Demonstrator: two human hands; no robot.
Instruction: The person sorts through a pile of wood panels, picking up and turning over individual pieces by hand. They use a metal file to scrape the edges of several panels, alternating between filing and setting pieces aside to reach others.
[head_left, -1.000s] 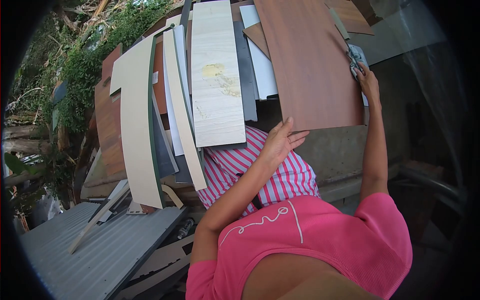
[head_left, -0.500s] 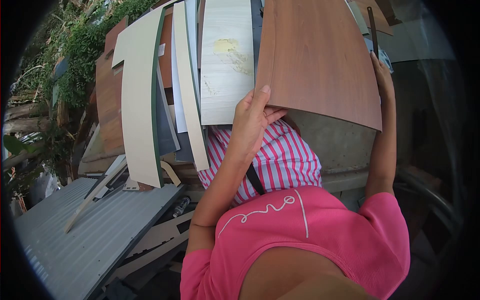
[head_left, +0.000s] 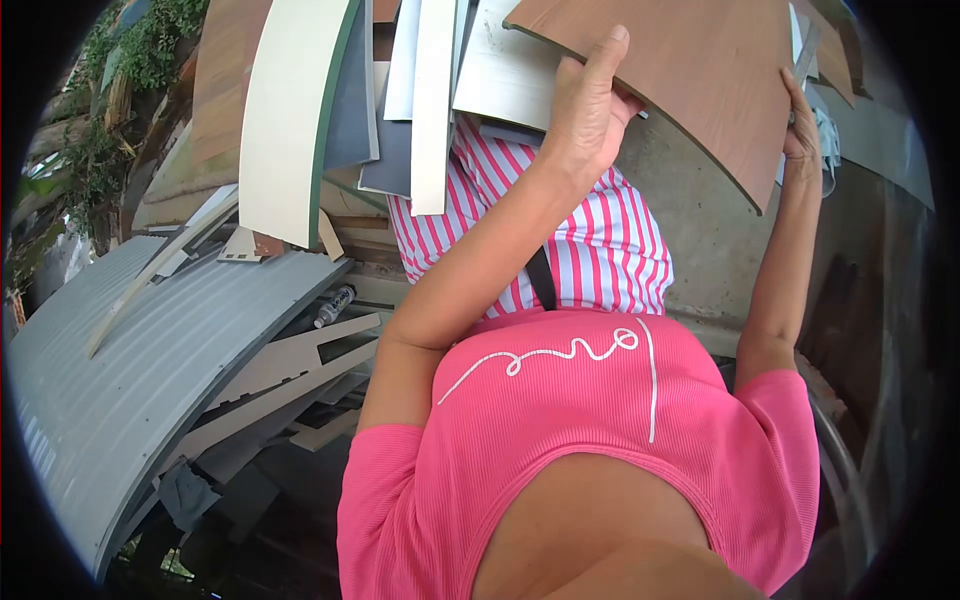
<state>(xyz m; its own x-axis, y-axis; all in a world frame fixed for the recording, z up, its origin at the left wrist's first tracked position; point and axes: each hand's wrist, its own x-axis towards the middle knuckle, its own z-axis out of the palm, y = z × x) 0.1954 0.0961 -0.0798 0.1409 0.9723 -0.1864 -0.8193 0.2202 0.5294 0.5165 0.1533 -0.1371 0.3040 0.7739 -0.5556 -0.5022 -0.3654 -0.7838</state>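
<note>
A brown wood-grain board [head_left: 690, 75] spans the space between both hands, its near edge tilted down to the right. My left hand [head_left: 588, 105] is closed on that near edge, thumb on top and fingers underneath. Along the board's right edge, my right hand [head_left: 803, 125] grips with its fingers partly hidden behind the board. Under the board's left end lies a white board [head_left: 510, 70] with a pale wood-like face. A narrow cream strip [head_left: 433, 110] and a wide cream board with a green edge [head_left: 295, 110] lean further left.
A grey corrugated metal sheet [head_left: 170, 320] slopes at the left, with thin offcuts on it. Beside it are a small bottle [head_left: 335, 306] and several cut strips [head_left: 285, 395]. Green plants [head_left: 150, 45] grow at the upper left. A concrete floor [head_left: 690, 230] shows under the board.
The brown board has swung so its near edge slants, its left end now overlapping the white board. Both hands have moved up and right in view with it. The camera view has also shifted.
</note>
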